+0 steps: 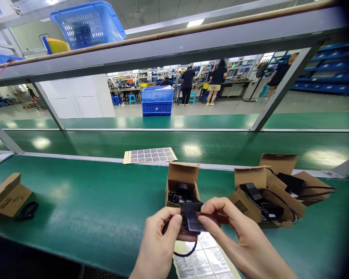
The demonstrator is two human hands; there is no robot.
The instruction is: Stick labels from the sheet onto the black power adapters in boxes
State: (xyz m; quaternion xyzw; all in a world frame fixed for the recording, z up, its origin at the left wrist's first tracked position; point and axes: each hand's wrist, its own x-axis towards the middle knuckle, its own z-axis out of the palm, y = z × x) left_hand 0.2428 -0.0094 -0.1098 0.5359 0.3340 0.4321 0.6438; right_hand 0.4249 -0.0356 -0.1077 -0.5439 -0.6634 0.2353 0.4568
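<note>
Both hands meet above the front of the green table. My left hand [159, 240] pinches the left side of a small black device [189, 209] with a black cable looping below it. Thumb and fingers of my right hand [235, 232] grip a dark, shiny, translucent piece [196, 223] lying against the device's face. Just behind them stands an open cardboard box [182, 174] with black items and cable inside. Partly under my hands lies a sheet of silvery labels [205, 259].
Open boxes [251, 176] with black devices and cables stand at right. Another box [10, 197] and a coiled black cable [27, 211] are at left. A label sheet [151, 155] lies behind; a shelf beam [163, 38] crosses above. People stand far off.
</note>
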